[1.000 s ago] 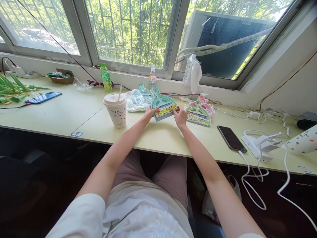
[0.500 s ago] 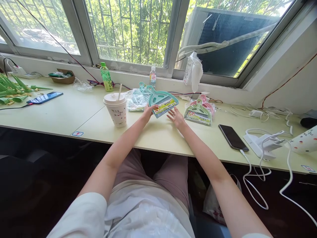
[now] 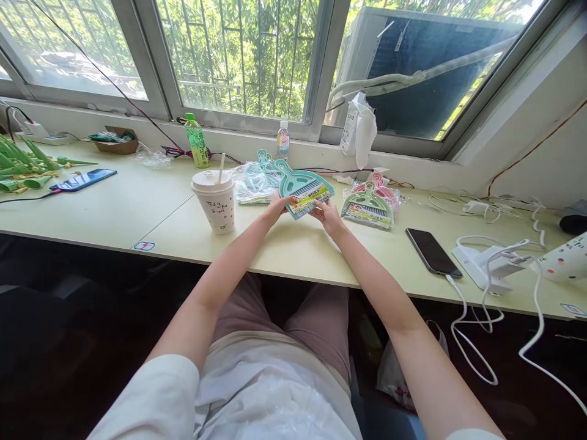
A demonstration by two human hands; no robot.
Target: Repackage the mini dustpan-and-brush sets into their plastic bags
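Observation:
A teal mini dustpan and brush set [image 3: 300, 180] with a printed yellow label is held up over the table, tilted. My left hand [image 3: 277, 206] grips its lower left side, thumb on the front. At the lower right edge, my right hand [image 3: 327, 216] is closed on the same set, its fingers partly behind it. Beyond my left hand lie teal dustpan sets in clear plastic [image 3: 254, 182]. To the right of my right hand rest a green dustpan set [image 3: 367, 211] and a pink one [image 3: 389, 197], also in plastic.
A lidded paper cup [image 3: 215, 205] with a straw stands left of my left arm. Further back are a green tea bottle [image 3: 197, 142], a clear bottle [image 3: 283, 142] and a tissue pack [image 3: 358, 129]. A phone [image 3: 431, 252] and a power strip [image 3: 488, 266] with white cables lie right.
My right hand has closed on the lower right edge of the teal dustpan set. The set has shifted slightly right and turned a little.

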